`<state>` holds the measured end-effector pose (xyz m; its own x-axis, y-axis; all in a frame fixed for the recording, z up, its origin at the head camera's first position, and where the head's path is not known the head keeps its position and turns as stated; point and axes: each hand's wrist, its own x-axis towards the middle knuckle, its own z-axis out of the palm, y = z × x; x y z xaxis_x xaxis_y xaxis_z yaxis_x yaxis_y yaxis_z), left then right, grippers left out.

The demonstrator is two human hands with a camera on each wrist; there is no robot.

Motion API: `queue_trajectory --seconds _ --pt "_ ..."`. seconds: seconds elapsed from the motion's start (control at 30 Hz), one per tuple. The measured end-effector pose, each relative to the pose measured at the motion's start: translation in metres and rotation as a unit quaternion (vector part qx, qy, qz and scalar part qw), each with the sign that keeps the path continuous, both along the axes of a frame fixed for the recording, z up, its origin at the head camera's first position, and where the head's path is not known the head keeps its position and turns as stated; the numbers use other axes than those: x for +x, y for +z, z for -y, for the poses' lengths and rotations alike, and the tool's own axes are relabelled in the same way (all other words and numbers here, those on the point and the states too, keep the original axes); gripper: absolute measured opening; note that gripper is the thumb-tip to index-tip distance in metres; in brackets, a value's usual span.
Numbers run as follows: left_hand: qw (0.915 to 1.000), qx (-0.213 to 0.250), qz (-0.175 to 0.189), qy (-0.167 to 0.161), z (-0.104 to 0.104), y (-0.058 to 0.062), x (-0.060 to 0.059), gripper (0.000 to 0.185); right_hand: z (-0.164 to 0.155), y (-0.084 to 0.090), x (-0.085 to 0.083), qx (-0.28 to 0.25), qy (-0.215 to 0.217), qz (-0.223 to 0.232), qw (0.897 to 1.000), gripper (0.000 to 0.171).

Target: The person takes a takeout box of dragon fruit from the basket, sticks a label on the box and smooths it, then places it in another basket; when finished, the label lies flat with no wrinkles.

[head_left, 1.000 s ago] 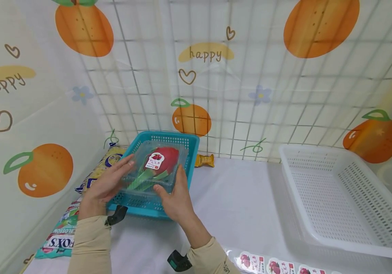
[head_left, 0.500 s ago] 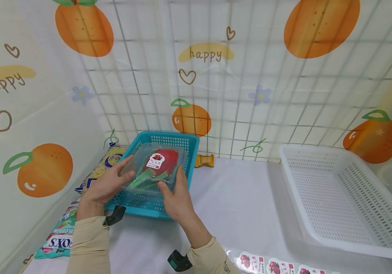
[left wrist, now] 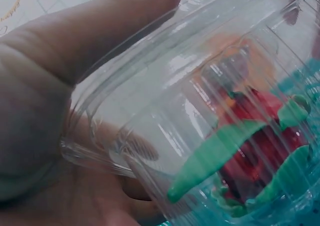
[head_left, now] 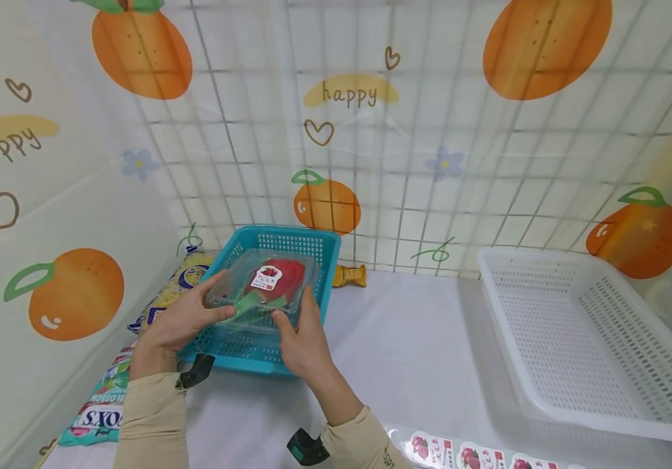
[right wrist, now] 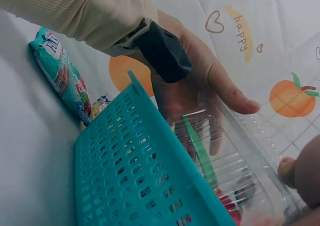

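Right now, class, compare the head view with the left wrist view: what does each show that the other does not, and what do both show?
Only the head view shows the right hand, the teal basket, the white basket, the snack bags, the sticker strip and the white label on the box lid.

Only the left wrist view shows, close up, the ribbed wall of the box and the thumb lying on its rim.

Both show the left hand holding the clear plastic box with the red and green fruit inside.
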<state>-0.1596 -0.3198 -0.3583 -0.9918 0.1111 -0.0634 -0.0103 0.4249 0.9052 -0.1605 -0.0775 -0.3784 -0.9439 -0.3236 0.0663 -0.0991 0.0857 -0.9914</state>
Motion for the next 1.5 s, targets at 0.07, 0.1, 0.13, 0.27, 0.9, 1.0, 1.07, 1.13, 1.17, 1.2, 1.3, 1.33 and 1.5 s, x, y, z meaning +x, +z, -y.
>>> queue_trajectory --seconds 0.07,0.1,0.13,0.27,0.9,1.0,1.07,1.13,1.17,1.2,1.3,1.33,1.5 --pt "1.0000 -0.003 0.004 0.001 -0.0002 -0.0001 -0.0001 0.095 0.0003 0.0000 0.0000 0.002 0.000 0.003 1.000 0.081" --pt "1.0000 -0.003 0.005 0.001 -0.0005 -0.0002 -0.0002 0.095 0.0004 0.0001 0.0001 0.005 0.000 0.003 1.000 0.081" --pt "1.0000 -0.005 0.007 0.002 -0.0008 0.0000 -0.0003 0.095 0.0005 0.0001 0.0000 0.007 -0.001 0.004 1.000 0.081" --pt "0.9999 -0.009 0.013 0.003 -0.0016 0.0002 -0.0008 0.094 0.0003 0.0003 -0.0003 0.012 0.000 0.006 1.000 0.081" --pt "0.9977 -0.053 0.035 0.024 -0.0026 0.0039 0.0014 0.089 -0.0014 -0.0007 -0.0025 0.047 0.018 -0.002 0.999 0.099" --pt "0.9971 -0.064 0.031 0.027 -0.0023 0.0010 -0.0002 0.089 -0.0014 0.0001 -0.0018 0.046 0.020 -0.002 0.999 0.098" --pt "0.9968 -0.068 0.031 0.028 -0.0022 -0.0002 -0.0010 0.090 -0.0015 0.0006 -0.0017 0.048 0.021 -0.002 0.999 0.097" --pt "0.9963 -0.074 0.033 0.027 -0.0021 -0.0007 -0.0016 0.090 -0.0018 0.0011 -0.0016 0.051 0.022 -0.003 0.998 0.096" --pt "0.9962 -0.075 0.034 0.027 -0.0020 -0.0008 -0.0017 0.090 -0.0021 0.0011 -0.0016 0.052 0.024 -0.003 0.998 0.095" --pt "0.9962 -0.076 0.034 0.025 -0.0018 -0.0009 -0.0019 0.090 -0.0022 0.0011 -0.0018 0.051 0.025 -0.005 0.998 0.095" --pt "0.9959 -0.081 0.032 0.022 -0.0019 -0.0008 -0.0022 0.088 -0.0025 0.0000 -0.0026 0.053 0.029 -0.010 0.998 0.094" --pt "0.9958 -0.083 0.032 0.022 -0.0019 -0.0009 -0.0021 0.088 -0.0024 -0.0004 -0.0029 0.053 0.029 -0.012 0.998 0.093" --pt "0.9960 -0.081 0.033 0.020 -0.0018 -0.0008 -0.0019 0.088 -0.0012 -0.0006 -0.0034 0.061 0.028 -0.015 0.998 0.093"
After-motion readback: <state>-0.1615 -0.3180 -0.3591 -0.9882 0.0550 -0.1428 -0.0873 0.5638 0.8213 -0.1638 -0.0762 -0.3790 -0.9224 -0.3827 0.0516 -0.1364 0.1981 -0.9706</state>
